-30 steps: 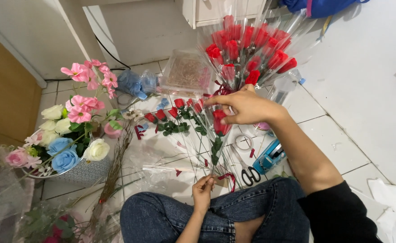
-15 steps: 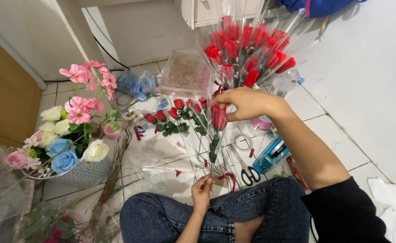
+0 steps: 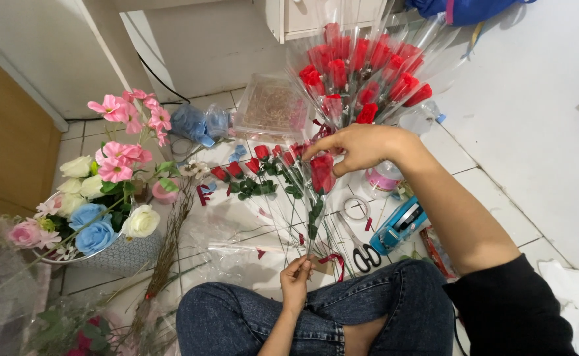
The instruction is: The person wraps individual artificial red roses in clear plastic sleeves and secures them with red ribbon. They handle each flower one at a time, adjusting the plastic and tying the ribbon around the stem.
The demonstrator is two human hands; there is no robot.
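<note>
1. Tiled white floor [image 3: 474, 132], person sitting cross-legged on it, jeans at the near edge, cabinet and wall at the far side.
2. Right hand [image 3: 358, 146] is at the centre, fingers curled and pinching the top of a single red rose [image 3: 322, 173] by the bud or its clear sleeve; can't tell which from this angle.
3. Left hand [image 3: 296, 280] is near the lap, fingers closed in a pinch on the bottom end of the same stem [image 3: 313, 221]. Rose is held between both hands, bud far, stem end near, just above the floor.
4. Handling judgement: the rose looks light, the stem thin and springy, the wrap crinkly and slippery. The bud crushes easily, so the firm hold belongs on the stem and only a light touch under the bud.
5. Far of the right hand: a bunch of wrapped red roses [image 3: 362, 69] fanned upright, a clear plastic box [image 3: 270, 109] to its left.
6. A row of loose red roses [image 3: 250, 171] lies on the floor just left of the held one.
7. Right of the stem: scissors [image 3: 362, 250], a blue tape dispenser [image 3: 400, 224], a tape roll [image 3: 355, 208].
8. Left side: a basket of pink, white and blue flowers [image 3: 98, 211].
</note>
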